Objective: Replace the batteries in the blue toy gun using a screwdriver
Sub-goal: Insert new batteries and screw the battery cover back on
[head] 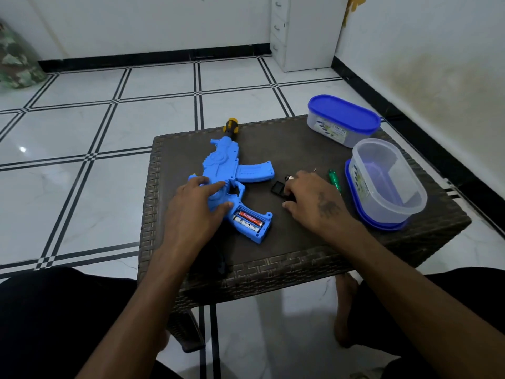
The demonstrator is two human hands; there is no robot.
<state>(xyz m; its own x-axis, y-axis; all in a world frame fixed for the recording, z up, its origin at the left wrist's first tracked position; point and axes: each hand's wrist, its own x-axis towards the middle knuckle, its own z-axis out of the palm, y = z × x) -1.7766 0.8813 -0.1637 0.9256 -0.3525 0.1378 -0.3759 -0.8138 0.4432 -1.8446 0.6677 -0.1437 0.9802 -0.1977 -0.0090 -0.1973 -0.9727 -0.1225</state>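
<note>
The blue toy gun (pixel 229 170) lies on the dark woven table (pixel 314 250), muzzle pointing away from me. Its grip compartment is uncovered and holds two batteries (pixel 249 218), one red and black, one white. My left hand (pixel 196 201) rests on the gun's body with straight fingers. My right hand (pixel 311 198) lies to the right of the gun, fingers curled over a small dark battery and touching the black compartment cover (pixel 277 186). A green-handled screwdriver (pixel 335 180) lies just right of that hand.
A lidded blue-topped plastic box (pixel 343 120) stands at the table's far right corner. An open clear container (pixel 388 181) sits on its blue lid at the right edge. A white cabinet (pixel 303 31) stands against the far wall. My knees flank the table's near edge.
</note>
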